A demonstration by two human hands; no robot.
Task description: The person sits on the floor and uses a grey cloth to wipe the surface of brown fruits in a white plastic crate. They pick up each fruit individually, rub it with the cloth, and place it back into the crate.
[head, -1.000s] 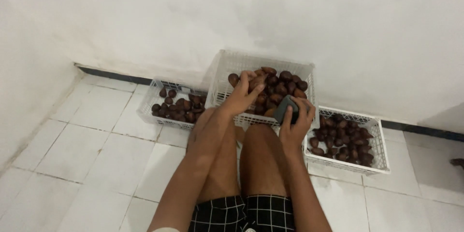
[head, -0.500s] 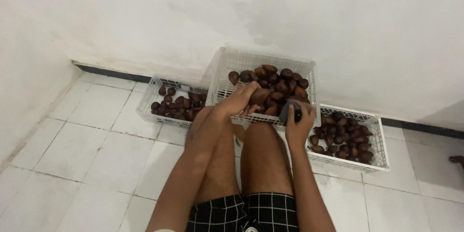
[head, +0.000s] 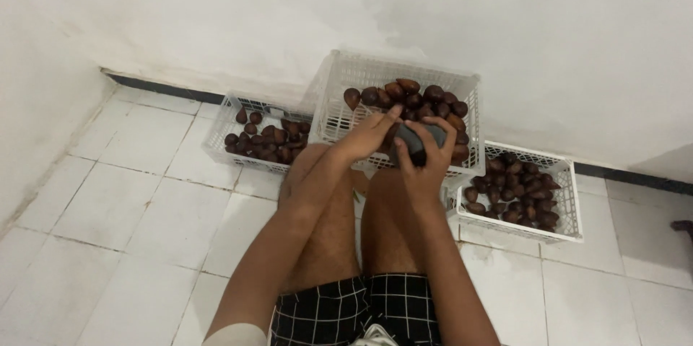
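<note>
I sit on the floor with my knees up. A tall white plastic basket (head: 339, 93) stands in front of them, heaped with dark brown scaly fruits (head: 426, 97). My right hand (head: 426, 162) grips a dark grey oblong object (head: 416, 142) at the basket's near rim. My left hand (head: 364, 137) reaches across with its fingertips on the near fruits, right beside that grey object; whether it holds a fruit is hidden.
A low white basket (head: 224, 122) with several brown fruits sits to the left, and another low white basket (head: 567, 209) of fruits to the right. A white wall with a dark base strip (head: 155, 88) rises behind them. White floor tiles (head: 137, 209) lie all around.
My right hand with the grey object has risen from the right of the tall basket to its near rim. My left hand has drawn back from the heap towards it.
</note>
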